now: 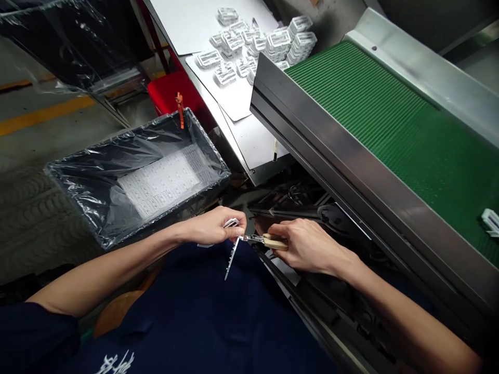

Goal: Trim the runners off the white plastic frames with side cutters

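Note:
Near the middle of the view, my left hand point(218, 224) is closed on a white plastic part point(232, 259), whose thin toothed strip hangs below the fingers. My right hand point(306, 244) wraps round pliers point(275, 242) with pale yellowish handles. The metal jaws point left and meet the white part just beside my left fingertips. Part of the white piece is hidden behind my left fingers.
A black bin point(136, 179) lined with clear plastic holds rows of white parts at the left, with an orange clip on its rim. Stacked white parts point(278, 44) lie on the table point(257, 140). A green conveyor point(390, 119) carries one white piece point(490, 222) at the right.

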{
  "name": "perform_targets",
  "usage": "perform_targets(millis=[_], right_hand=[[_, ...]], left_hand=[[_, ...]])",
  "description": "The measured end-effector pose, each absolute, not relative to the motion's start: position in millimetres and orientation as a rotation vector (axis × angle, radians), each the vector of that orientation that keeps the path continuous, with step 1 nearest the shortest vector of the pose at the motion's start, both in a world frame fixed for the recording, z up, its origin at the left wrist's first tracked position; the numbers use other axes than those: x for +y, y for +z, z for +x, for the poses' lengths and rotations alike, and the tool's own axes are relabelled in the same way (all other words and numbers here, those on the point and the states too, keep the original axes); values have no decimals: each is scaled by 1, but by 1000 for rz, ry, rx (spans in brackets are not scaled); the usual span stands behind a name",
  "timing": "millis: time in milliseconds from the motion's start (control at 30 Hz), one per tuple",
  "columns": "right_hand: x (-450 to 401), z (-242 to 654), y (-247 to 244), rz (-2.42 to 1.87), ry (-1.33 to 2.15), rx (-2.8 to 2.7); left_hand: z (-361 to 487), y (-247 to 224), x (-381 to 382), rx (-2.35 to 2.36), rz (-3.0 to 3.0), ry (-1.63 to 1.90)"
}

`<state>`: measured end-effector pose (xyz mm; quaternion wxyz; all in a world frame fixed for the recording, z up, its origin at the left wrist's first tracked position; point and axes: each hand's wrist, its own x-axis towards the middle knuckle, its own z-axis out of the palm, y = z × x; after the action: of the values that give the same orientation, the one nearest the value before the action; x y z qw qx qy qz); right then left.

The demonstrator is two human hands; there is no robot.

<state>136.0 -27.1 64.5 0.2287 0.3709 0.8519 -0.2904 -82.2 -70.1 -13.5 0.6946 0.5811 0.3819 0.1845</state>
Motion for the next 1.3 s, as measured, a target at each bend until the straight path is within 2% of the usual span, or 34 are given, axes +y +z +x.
perform_targets(millis=[133, 233, 300, 400, 467, 633, 767, 900, 1000, 1067, 1200, 1300], right_hand=[[-35, 152, 45, 1240, -1220, 2131], [-45, 170, 27, 1430, -1331, 2002], [-52, 183, 18, 1521, -1181, 1997], [-62, 200, 10, 1627, -757, 1961], [-67, 207, 10, 1667, -668, 1919], [-77, 205, 9, 1863, -980, 1913], [-87, 185, 0, 2073, -1267, 2067], [-90, 155, -7, 2280, -1640, 2049], [-81, 137, -10, 2263, -1864, 2109], [-75, 134, -10, 2244, -1807, 2204], [-71, 150, -3, 2269, -1308, 2333], [-76, 163, 6, 1980, -1140, 2490]], left_hand=[[-82, -17, -72, 912, 1237, 424], [-81, -20, -74, 910, 1145, 456], [-79, -23, -76, 914, 1107, 434], [-75, -31, -82, 911, 1092, 370], [-72, -40, -86, 888, 1067, 376], [-63, -60, -94, 860, 689, 515], [-57, -59, -92, 737, 345, 651], [-53, -47, -90, 680, 264, 638], [-50, -41, -89, 697, 293, 590], [-49, -39, -90, 703, 298, 586], [-53, -37, -92, 687, 256, 633], [-57, -36, -93, 679, 270, 650]])
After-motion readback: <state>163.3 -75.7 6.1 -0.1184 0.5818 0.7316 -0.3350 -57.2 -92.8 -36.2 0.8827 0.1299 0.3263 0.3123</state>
